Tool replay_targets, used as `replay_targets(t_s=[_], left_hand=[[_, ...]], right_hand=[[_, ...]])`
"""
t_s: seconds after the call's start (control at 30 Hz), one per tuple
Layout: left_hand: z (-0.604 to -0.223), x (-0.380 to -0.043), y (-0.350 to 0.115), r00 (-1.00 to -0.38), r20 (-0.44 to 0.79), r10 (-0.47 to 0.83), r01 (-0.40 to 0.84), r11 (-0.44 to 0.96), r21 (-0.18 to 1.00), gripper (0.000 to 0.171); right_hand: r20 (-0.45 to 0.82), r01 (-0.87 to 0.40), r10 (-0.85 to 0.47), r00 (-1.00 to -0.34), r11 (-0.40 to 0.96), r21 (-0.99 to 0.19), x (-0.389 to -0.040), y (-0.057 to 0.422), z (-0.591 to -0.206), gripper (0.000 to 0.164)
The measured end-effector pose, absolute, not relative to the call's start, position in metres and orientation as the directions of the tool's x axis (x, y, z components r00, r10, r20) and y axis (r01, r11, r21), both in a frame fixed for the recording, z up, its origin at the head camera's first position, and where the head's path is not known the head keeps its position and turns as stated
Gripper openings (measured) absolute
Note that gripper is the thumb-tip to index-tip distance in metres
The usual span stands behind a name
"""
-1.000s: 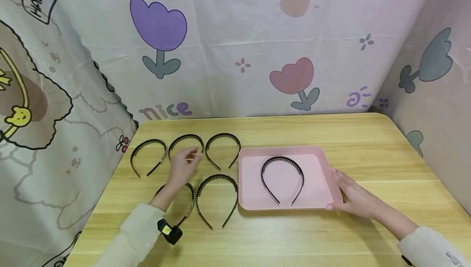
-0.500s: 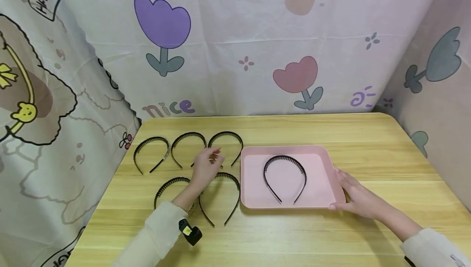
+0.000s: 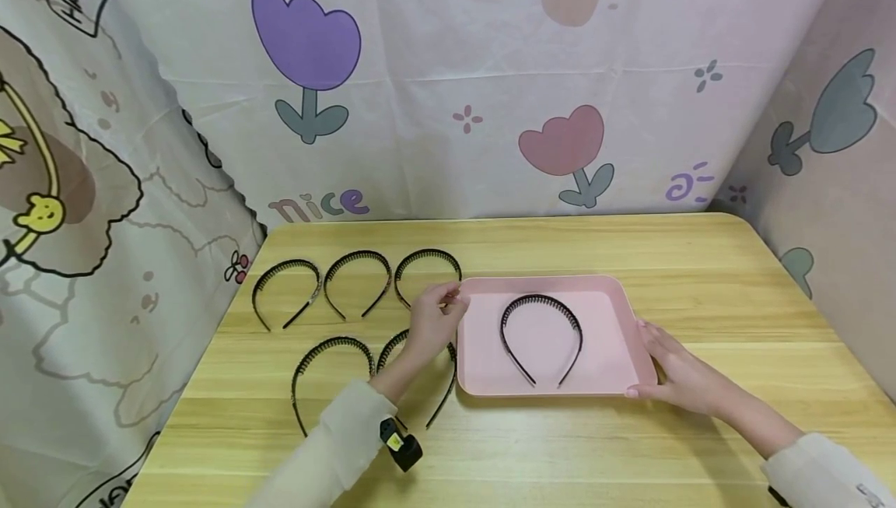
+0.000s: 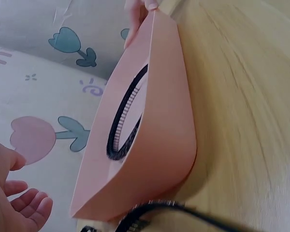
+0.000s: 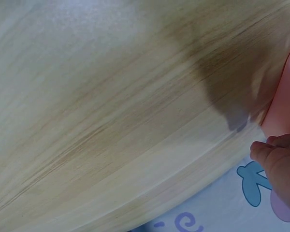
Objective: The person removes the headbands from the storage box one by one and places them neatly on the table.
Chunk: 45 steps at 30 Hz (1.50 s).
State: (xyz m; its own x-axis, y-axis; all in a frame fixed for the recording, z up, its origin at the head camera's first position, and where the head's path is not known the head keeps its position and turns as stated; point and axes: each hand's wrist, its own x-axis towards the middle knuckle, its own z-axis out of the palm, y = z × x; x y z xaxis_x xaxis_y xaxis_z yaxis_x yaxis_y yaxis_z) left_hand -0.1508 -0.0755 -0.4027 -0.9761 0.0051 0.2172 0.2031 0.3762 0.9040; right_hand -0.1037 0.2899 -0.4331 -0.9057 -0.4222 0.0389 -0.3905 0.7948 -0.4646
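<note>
My left hand (image 3: 435, 321) hovers over the tabletop by the left rim of a shallow pink tray (image 3: 483, 356). Its fingers hang loosely curled with nothing between them, as the left wrist view also shows. Inside the tray lies one black toothed headband (image 3: 539, 300), its ends toward me. At the tray's right front corner, my right hand (image 3: 682, 376) holds the side, thumb at the front and fingers along the right wall. Beneath my left arm a front-row headband (image 3: 443, 401) is partly hidden; the back-right headband (image 3: 428, 253) is partly covered by that hand.
More black headbands lie on the wooden table (image 3: 546, 453) left of the tray: a back-left headband (image 3: 287, 263), a back-middle headband (image 3: 358, 254) and a front-left headband (image 3: 332, 341). A patterned cloth (image 3: 420, 41) hangs behind and beside the table.
My left hand has moved right, from over the back-middle headband to the tray's left rim, holding nothing. My right hand stays on the tray, and the headbands lie where they were.
</note>
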Motion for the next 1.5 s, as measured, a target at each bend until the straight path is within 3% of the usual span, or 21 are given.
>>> replay_targets(t_s=[0.37,0.53,1.03,1.5], left_hand=[[-0.413,-0.150,-0.047,-0.970,0.242,0.002,0.228,0.335,0.914,0.027],[-0.421,-0.148,-0.032,-0.983,0.183,-0.005,0.172,0.323,0.931,0.030],[-0.446,-0.145,-0.013,-0.986,0.089,-0.141,0.016,0.454,0.891,0.027],[-0.458,-0.147,-0.010,-0.988,0.076,-0.136,0.004,0.466,0.885,0.017]], right_hand=[[0.010,-0.377,-0.423,-0.906,0.795,-0.475,-0.105,0.289,-0.433,0.107],[0.012,-0.377,-0.423,-0.906,0.795,-0.474,-0.105,0.288,-0.433,0.106],[-0.002,-0.368,-0.420,-0.908,0.798,-0.477,-0.105,0.288,-0.434,0.107],[-0.009,-0.358,-0.412,-0.911,0.802,-0.478,-0.104,0.288,-0.431,0.107]])
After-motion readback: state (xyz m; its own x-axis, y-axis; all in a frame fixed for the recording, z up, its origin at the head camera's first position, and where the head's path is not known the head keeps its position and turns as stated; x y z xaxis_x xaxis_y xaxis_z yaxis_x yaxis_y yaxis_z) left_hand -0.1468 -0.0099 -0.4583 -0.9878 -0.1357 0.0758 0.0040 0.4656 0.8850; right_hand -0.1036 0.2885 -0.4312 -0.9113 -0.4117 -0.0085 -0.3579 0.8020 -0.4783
